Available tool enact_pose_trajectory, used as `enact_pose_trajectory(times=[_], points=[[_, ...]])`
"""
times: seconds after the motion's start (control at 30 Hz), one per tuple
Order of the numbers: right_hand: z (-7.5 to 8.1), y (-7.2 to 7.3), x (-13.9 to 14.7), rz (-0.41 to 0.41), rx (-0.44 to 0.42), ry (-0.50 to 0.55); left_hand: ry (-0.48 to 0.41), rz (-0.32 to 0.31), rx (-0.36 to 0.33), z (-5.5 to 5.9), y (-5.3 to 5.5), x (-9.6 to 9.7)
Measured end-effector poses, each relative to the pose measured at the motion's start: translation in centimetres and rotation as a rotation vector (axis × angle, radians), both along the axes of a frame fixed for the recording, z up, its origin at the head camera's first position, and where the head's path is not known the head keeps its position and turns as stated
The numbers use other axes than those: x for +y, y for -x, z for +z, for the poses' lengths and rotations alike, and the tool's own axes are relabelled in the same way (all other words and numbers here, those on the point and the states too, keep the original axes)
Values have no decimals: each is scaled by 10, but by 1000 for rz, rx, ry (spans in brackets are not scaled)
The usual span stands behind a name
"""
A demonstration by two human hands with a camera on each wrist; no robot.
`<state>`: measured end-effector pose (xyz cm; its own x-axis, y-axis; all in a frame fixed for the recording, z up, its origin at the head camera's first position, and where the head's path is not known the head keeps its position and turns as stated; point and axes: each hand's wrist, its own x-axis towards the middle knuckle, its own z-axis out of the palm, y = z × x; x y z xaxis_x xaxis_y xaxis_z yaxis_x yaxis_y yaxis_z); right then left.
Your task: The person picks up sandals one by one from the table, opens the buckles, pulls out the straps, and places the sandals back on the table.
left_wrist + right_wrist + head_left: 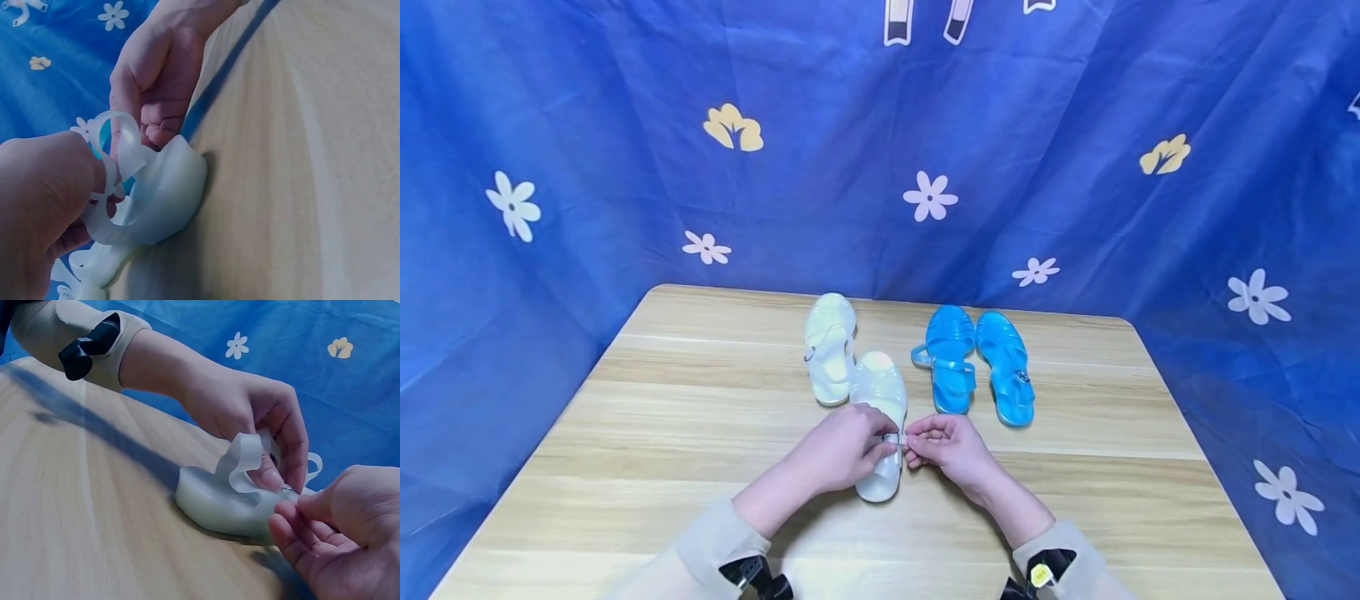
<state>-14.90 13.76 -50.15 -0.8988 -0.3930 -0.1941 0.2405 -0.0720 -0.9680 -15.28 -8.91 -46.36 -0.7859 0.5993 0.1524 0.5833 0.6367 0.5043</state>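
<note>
A white jelly sandal (878, 383) lies on the table, toe away from me, with both hands at its ankle strap (245, 453). My left hand (848, 446) reaches across the sandal from the left and pinches the strap beside its small metal buckle (891, 438). From the right, my right hand (951, 450) pinches the strap's end between thumb and forefinger, close beside the buckle. The heel (181, 178) rests on the wood in the left wrist view. Fingers partly hide the buckle in both wrist views.
Another white sandal (831, 350) lies just beyond, to the left, close against the first. Two blue jelly sandals lie further right, one (951, 333) with its strap sticking out leftward and the other (1006, 367) beside it. A blue patterned curtain (850, 167) stands behind the wooden table (700, 400).
</note>
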Motion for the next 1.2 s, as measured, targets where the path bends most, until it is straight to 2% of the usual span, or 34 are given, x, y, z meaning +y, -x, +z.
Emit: enact_pose_trajectory(times=[0.27,0.47,0.8,1.0,1.2], points=[[-2,0,-4,-57,42,-18,-53,4,70,-8,-1,3],[2,0,-7,-82,75,-57,-96,13,87,-11,-3,5],[-1,2,8,38,53,-67,-103,18,91,-17,-4,3],[-5,3,12,29,8,-13,-141,23,62,-20,-3,-1],[-8,4,9,19,5,36,-208,35,-11,-21,-1,-2]])
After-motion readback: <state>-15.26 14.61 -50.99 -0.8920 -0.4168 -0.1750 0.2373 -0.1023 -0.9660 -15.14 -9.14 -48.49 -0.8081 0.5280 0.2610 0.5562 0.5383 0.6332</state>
